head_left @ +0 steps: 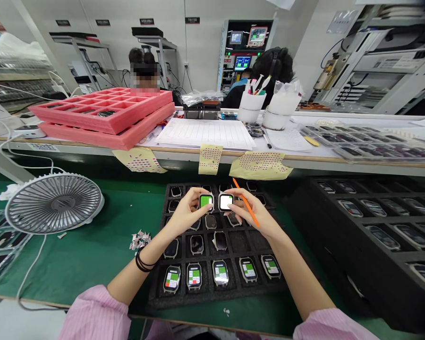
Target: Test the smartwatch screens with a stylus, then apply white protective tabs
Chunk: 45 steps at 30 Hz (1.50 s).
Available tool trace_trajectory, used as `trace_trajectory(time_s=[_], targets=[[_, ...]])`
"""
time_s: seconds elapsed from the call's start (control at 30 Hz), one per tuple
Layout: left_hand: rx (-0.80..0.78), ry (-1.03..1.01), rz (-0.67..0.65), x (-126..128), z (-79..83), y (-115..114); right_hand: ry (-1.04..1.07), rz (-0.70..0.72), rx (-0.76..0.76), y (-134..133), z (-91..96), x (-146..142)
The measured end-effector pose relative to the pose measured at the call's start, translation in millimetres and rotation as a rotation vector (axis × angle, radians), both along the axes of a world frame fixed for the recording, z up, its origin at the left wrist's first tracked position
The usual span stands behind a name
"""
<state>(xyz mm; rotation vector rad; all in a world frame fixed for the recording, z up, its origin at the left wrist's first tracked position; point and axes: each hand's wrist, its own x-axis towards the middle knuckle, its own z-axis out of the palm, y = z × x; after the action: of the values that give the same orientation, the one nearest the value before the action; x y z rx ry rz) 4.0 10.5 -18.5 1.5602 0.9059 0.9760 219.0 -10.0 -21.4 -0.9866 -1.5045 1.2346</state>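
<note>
My left hand (186,212) grips the sides of a smartwatch (206,202) whose screen glows green. My right hand (250,216) holds a thin orange stylus (247,203) between its fingers, and its fingertips are beside a second smartwatch (225,202) with a bright white screen. Both hands are above a black foam tray (212,296) holding rows of smartwatches. Along its near row, several watches (220,273) show green and red screens. Most watches further up are dark, and my hands hide part of the tray.
A round grey fan (53,203) stands on the green mat (92,269) to the left, near scraps of paper (140,240). A larger black tray (350,236) of watches is on the right. Pink foam trays (102,111), papers and white cups sit on the shelf behind. Two co-workers (272,71) are beyond it.
</note>
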Motion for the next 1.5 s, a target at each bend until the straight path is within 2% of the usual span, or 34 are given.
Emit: trace_trajectory(time_s=[0.27, 0.67, 0.77, 0.97, 1.1, 1.5], targets=[[0.035, 0.065, -0.017, -0.9, -0.2, 0.7, -0.007, -0.026, -0.026, 1.5, 2.5, -1.5], [0.017, 0.069, -0.035, -0.2, -0.3, -0.2, 0.062, -0.254, -0.090, 0.0, 3.8, -5.8], [0.017, 0.069, -0.033, -0.4, -0.2, -0.6, 0.073, -0.231, -0.084, 1.8, 1.7, -5.2], [0.020, 0.068, -0.028, -0.2, -0.7, -0.1, 0.035, -0.094, 0.005, 2.1, 2.7, 0.3], [0.022, 0.061, -0.027, 0.0, -0.3, 0.1, 0.003, -0.060, -0.002, 1.1, 5.2, 2.4], [0.001, 0.068, -0.032, 0.0, 0.7, -0.7, 0.119, -0.286, -0.136, -0.6, 8.4, -1.0]])
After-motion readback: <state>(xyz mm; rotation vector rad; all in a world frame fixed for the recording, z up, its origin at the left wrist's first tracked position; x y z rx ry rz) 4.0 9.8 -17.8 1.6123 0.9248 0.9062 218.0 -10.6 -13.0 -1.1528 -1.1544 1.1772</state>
